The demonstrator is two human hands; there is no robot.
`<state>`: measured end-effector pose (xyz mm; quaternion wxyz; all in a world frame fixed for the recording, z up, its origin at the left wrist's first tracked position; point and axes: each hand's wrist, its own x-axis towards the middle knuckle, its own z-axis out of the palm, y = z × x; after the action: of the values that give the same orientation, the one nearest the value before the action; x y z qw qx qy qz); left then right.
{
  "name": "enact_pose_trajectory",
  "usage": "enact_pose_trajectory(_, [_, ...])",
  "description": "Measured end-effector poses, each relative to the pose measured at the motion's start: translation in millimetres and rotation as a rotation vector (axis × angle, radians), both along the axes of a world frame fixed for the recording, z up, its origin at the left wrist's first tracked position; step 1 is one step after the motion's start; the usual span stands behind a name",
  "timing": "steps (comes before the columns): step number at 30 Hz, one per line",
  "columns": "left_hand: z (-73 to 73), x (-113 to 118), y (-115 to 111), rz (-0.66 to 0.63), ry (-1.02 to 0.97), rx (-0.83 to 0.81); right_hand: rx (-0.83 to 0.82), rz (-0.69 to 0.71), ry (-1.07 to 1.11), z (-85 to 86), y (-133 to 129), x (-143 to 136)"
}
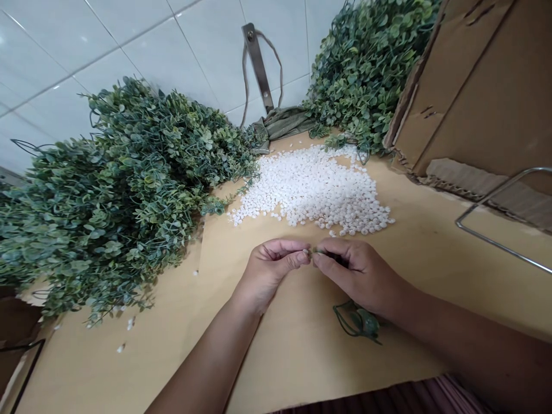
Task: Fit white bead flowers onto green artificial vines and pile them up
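Observation:
My left hand (271, 267) and my right hand (356, 267) meet fingertip to fingertip above the table, just in front of a pile of small white pieces (310, 187). Both are closed in a pinch. Between the fingertips shows a tiny greenish bit (314, 251), too small to make out. From under my right hand and wrist hangs or lies a dark green leafy sprig (364, 323) with a looped stem; whether it joins what the fingers hold is hidden.
Artificial green foliage (142, 172) is heaped at the left, with more (371, 63) at the back right. A cardboard box (487, 98) and a metal wire frame (500, 236) stand at the right. Tiles rise behind a cloth (287, 122) on the tabletop (276, 362).

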<state>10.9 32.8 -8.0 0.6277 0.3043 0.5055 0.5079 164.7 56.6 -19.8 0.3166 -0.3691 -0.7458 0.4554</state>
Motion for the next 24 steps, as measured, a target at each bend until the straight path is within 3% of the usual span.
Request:
enact_pose_trajectory(13, [-1.4,5.1,1.2,0.024,0.125,-0.01,0.046,-0.007,-0.011,-3.7,-2.3,-0.2])
enact_pose_trajectory(24, [-1.8,6.3,2.2,-0.027,0.111,0.014,0.02,0.005,-0.033,-5.8,3.2,-1.4])
